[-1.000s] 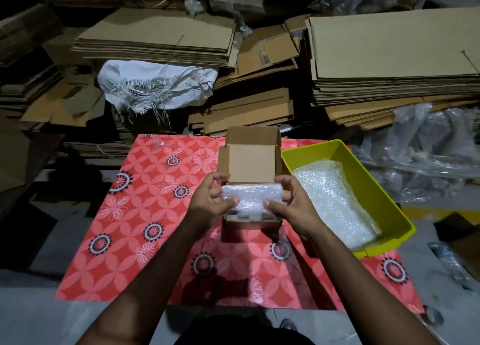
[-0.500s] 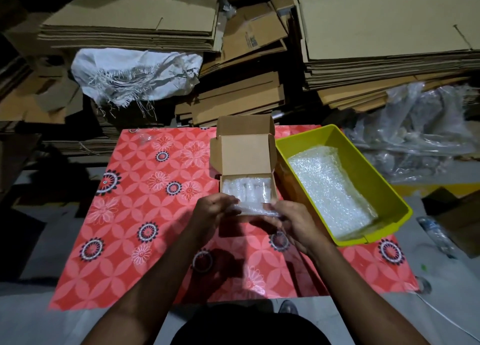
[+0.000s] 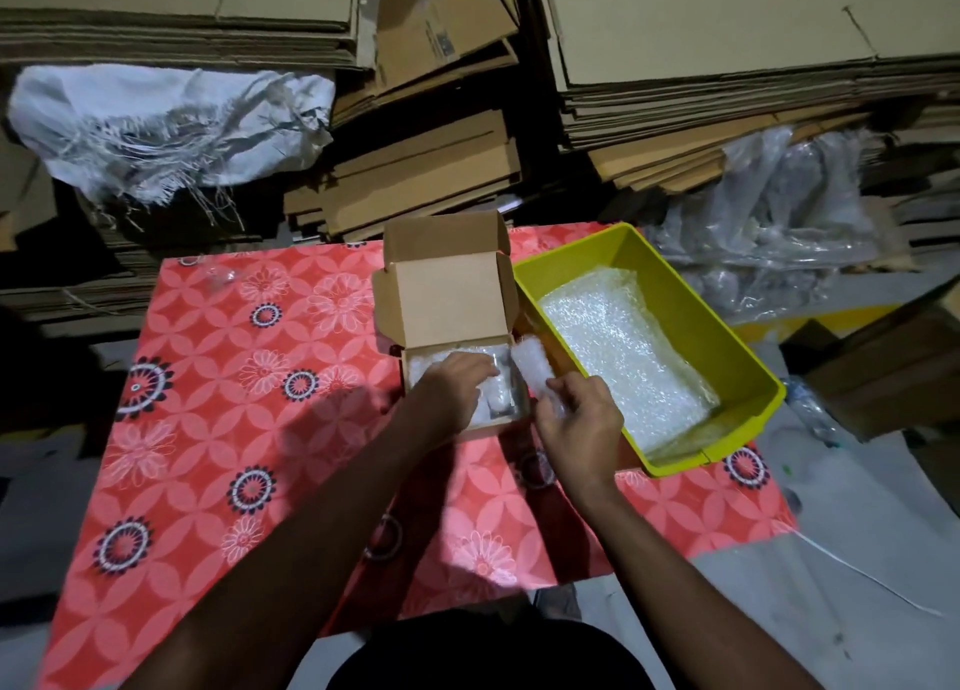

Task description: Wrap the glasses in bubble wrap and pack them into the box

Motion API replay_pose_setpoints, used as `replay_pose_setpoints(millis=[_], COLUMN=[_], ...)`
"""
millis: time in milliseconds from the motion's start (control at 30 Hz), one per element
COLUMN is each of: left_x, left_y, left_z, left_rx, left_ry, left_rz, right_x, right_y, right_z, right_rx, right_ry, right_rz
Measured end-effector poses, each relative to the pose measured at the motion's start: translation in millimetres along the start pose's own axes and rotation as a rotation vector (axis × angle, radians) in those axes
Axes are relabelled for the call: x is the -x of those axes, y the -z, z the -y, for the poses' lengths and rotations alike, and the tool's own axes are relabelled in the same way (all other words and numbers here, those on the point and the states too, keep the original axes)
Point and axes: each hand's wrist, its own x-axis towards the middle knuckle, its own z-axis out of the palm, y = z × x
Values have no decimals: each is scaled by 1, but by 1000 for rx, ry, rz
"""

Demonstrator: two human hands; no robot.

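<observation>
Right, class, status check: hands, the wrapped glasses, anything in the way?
Left hand down in the box, on a wrapped bundle. Right hand grips bubble wrap at box edge. Nothing blocking.

The left hand (image 3: 452, 385) covers much of what lies inside the box (image 3: 447, 304), so the wrapped things under it are hard to make out. Its fingers (image 3: 480, 377) look blurry. The right hand (image 3: 579, 424) hides the low end of a bubble wrap roll (image 3: 530, 364). The cardboard stacks (image 3: 727, 39) are cut off at the top edge.
</observation>
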Motion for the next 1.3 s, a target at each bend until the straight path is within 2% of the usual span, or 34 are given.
replay_pose_setpoints(millis=[67, 200, 300, 533, 733, 867, 967, 1067, 1167, 1300], left_x=[-3, -1, -1, 9, 19, 23, 25, 26, 28, 30], left_y=[-9, -10, -7, -11, -16, -18, -20, -21, -23, -23], left_z=[9, 16, 16, 23, 25, 29, 31, 33, 34, 34], left_rx=[-125, -264, -277, -210, -147, -142, -127, -124, -115, -96], left_ry=[-139, -209, -204, -204, -186, -201, -205, -202, -194, -172], left_rz=[131, 260, 257, 250, 157, 117, 83, 66, 45, 34], right_x=[1, 2, -1, 2, -6, -9, -13, -8, -13, -38], right_y=[-8, -20, -28, -49, -60, -51, -56, -62, -58, -47], right_z=[0, 1, 0, -7, -5, -1, -3, -6, -8, -2], right_rx=[42, 73, 75, 333, 628, 747, 805, 790, 669, 499], right_ry=[37, 48, 39, 203, 269, 230, 194, 150, 105, 150], right_rz=[11, 30, 71, 356, 408, 412, 546, 638, 719, 643])
